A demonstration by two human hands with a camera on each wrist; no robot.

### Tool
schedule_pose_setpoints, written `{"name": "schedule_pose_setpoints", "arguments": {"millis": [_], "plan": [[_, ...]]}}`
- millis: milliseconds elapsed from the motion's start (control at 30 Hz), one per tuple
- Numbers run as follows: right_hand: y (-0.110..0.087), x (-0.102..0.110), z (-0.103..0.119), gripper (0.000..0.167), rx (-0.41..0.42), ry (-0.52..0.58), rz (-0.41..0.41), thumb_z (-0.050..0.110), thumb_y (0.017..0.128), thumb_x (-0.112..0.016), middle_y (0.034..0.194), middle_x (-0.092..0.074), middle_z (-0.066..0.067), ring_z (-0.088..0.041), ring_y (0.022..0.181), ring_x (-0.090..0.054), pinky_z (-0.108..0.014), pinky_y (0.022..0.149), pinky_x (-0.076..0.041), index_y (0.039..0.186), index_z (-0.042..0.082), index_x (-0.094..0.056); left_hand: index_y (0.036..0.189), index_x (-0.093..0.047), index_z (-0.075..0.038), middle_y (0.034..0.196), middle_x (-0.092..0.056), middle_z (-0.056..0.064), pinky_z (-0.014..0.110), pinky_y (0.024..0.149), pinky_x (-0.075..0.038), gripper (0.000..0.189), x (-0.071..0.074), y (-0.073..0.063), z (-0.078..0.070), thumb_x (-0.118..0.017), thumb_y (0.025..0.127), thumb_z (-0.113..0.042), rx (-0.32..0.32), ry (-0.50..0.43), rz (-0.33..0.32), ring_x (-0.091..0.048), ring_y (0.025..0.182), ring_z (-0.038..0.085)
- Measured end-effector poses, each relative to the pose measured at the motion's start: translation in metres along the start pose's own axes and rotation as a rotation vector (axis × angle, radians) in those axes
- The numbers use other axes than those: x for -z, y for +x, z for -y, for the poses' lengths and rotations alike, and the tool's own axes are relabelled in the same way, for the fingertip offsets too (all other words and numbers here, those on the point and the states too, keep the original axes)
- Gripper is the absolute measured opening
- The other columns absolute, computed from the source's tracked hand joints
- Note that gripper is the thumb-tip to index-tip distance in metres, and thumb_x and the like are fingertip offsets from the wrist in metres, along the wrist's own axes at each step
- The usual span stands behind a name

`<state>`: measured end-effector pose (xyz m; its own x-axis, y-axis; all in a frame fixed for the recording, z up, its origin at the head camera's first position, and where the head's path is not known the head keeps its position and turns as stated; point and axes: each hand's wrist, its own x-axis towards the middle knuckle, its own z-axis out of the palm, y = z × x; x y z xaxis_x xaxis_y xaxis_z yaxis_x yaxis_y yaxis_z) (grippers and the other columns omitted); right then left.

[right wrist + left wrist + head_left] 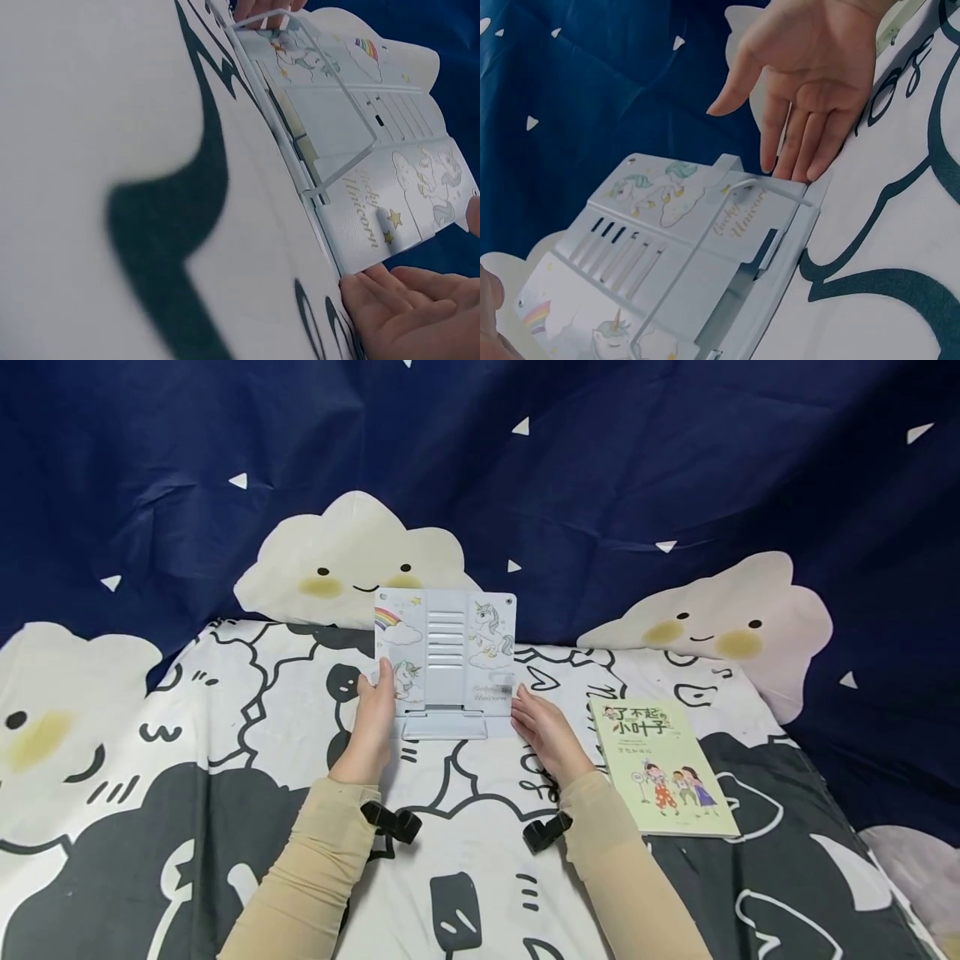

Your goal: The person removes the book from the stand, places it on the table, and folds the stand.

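**Stand opened up, book lying apart**

I'm facing the stand (446, 683) on the patterned cloth (405, 902), between my two hands. It is standing raised, its unicorn-printed face turning toward me, and in the wrist views its lower edge is running along the cloth. The wire loop (373, 141) is sticking out from the front of its lower part, with no pages showing behind it.

My left hand (371, 720) is resting at the stand's left edge, thumb lying over the front; its fingers are mostly hiding, so I cannot tell whether they are clamping on or only bracing. My right hand (551, 732) is showing its palm, fingers reaching out nearly straight, thumb standing apart, fingertips meeting the right edge without curling round it.

On progress, I'm judging the opening-out as mostly done, since the panel is standing and the loop is jutting forward. Whether the back support is holding, I cannot tell. What is looking unfinished is the release: both hands are sitting at the edges. The book (663, 768) is lying closed and face-up to the right, well apart from the stand and near my right sleeve (622, 868), neither hand touching it.
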<state>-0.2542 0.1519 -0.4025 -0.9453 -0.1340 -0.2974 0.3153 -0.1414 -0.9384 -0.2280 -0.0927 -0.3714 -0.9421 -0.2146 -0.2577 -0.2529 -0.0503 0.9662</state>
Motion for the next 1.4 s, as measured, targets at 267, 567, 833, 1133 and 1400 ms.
{"name": "schedule_pose_setpoints", "arguments": {"millis": [267, 567, 833, 1133, 1400], "plan": [[-0.011, 0.003, -0.002, 0.070, 0.002, -0.042, -0.025, 0.038, 0.104, -0.049, 0.159, -0.031, -0.019, -0.026, 0.148, -0.034, -0.032, 0.117, -0.036, 0.156, -0.002, -0.021, 0.159, 0.010, -0.007, 0.167, 0.008, 0.015, 0.049, 0.125, 0.001, 0.090, 0.003, 0.002, 0.001, -0.024, 0.099, -0.065, 0.002, 0.007, 0.017, 0.007, 0.154, 0.031], [-0.024, 0.009, -0.004, 0.067, -0.022, -0.029, -0.070, 0.036, 0.104, -0.050, 0.153, -0.039, -0.019, -0.024, 0.140, -0.044, -0.027, 0.110, -0.043, 0.153, -0.002, -0.027, 0.159, 0.000, -0.005, 0.168, 0.005, 0.012, 0.045, 0.126, 0.000, 0.087, 0.007, 0.009, 0.004, -0.025, 0.100, -0.064, -0.021, -0.013, 0.055, 0.006, 0.155, 0.028], [-0.034, 0.009, -0.007, 0.054, -0.030, -0.046, -0.140, 0.034, 0.103, -0.053, 0.116, -0.057, -0.006, -0.007, 0.098, -0.063, -0.022, 0.096, -0.053, 0.143, -0.001, -0.044, 0.159, -0.015, -0.005, 0.165, -0.015, 0.014, 0.046, 0.126, -0.006, 0.080, 0.005, 0.010, 0.008, -0.024, 0.102, -0.061, -0.058, -0.023, 0.099, -0.006, 0.154, 0.027], [-0.038, 0.013, -0.012, 0.049, -0.028, -0.046, -0.146, 0.033, 0.104, -0.052, 0.102, -0.059, -0.001, -0.005, 0.086, -0.064, -0.019, 0.089, -0.056, 0.138, -0.002, -0.048, 0.159, -0.010, -0.004, 0.166, -0.011, 0.014, 0.043, 0.126, -0.006, 0.081, 0.004, 0.009, 0.007, -0.024, 0.102, -0.060, -0.049, 0.001, 0.119, -0.005, 0.155, 0.027], [-0.035, 0.021, -0.014, 0.046, -0.021, 0.037, -0.093, 0.029, 0.103, -0.055, 0.098, -0.066, 0.000, -0.006, 0.084, -0.070, -0.022, 0.089, -0.056, 0.136, -0.002, -0.049, 0.159, 0.001, -0.005, 0.168, 0.002, 0.010, 0.043, 0.126, -0.001, 0.085, -0.001, 0.004, 0.007, -0.028, 0.101, -0.061, -0.014, -0.016, 0.110, 0.002, 0.155, 0.027]]}}
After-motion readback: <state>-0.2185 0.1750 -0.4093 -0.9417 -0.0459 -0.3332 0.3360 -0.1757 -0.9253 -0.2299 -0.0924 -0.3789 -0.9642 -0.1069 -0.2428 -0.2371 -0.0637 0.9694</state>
